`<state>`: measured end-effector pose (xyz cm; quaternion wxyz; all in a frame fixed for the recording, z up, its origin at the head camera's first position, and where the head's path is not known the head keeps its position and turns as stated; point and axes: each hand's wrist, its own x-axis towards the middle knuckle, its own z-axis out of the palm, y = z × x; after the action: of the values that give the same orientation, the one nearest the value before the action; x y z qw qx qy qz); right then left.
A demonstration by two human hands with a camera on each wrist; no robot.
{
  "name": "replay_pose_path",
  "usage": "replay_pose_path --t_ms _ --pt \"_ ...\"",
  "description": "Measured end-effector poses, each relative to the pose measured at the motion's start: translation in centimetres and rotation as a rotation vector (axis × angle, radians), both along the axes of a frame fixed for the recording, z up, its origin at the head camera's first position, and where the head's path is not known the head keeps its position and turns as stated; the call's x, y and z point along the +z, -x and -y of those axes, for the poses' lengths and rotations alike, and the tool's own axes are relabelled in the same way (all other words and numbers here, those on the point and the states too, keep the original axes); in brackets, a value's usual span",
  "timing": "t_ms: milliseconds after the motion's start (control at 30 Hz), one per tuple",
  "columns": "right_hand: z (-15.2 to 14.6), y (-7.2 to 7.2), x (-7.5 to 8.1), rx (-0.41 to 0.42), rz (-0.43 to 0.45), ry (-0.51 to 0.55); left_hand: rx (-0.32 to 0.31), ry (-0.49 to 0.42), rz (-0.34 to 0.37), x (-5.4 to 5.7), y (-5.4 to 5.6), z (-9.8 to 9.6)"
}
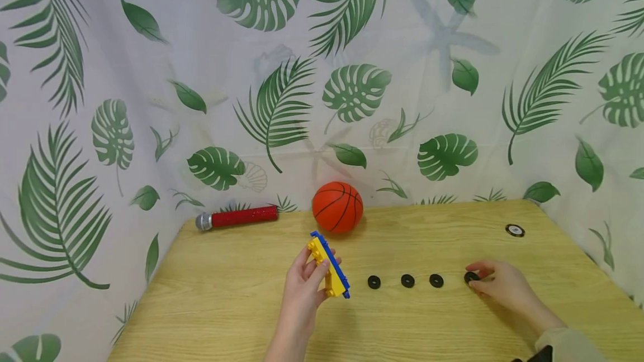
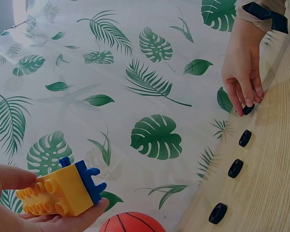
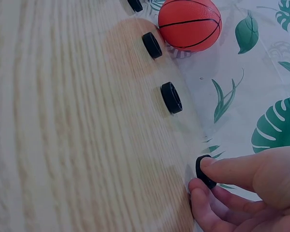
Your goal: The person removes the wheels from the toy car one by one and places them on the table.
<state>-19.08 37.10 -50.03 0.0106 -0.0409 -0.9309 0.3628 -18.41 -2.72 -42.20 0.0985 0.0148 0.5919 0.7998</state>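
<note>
My left hand [image 1: 304, 285] grips a yellow and blue toy-brick piece [image 1: 329, 267] above the middle of the table. Yellow studs line one side of the piece and blue prongs stick out from the other, as the left wrist view shows. At the right, my right hand [image 1: 508, 288] pinches a small black wheel [image 3: 206, 172] between thumb and fingers, at the tabletop. Three more black wheels, a near one [image 1: 436, 280], a middle one [image 1: 407, 280] and a far-left one [image 1: 374, 282], lie in a row between the hands.
An orange basketball [image 1: 337, 207] sits at the table's back edge. To its left lies a red microphone [image 1: 244, 217] with a silver head. A black and white round chip [image 1: 515, 230] lies at the back right. Leaf-patterned cloth [image 1: 302, 99] hangs behind the wooden table [image 1: 211, 306].
</note>
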Motion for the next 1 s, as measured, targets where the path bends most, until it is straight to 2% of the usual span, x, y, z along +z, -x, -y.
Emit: replay_pose_path --t_ms 167,400,533,1000 --pt "0.15 0.09 -0.09 -0.005 -0.006 -0.016 -0.006 -0.006 0.001 -0.09 0.02 0.0" --pt "0.25 0.39 -0.11 0.016 -0.048 -0.145 0.006 0.003 0.017 -0.09 -0.11 -0.09" --pt "0.27 0.46 -0.45 0.032 -0.055 -0.18 0.007 0.006 0.014 -0.21 -0.21 0.0" --pt "0.21 0.56 -0.34 0.033 -0.049 -0.131 0.019 0.005 0.027 -0.23 -0.1 0.06"
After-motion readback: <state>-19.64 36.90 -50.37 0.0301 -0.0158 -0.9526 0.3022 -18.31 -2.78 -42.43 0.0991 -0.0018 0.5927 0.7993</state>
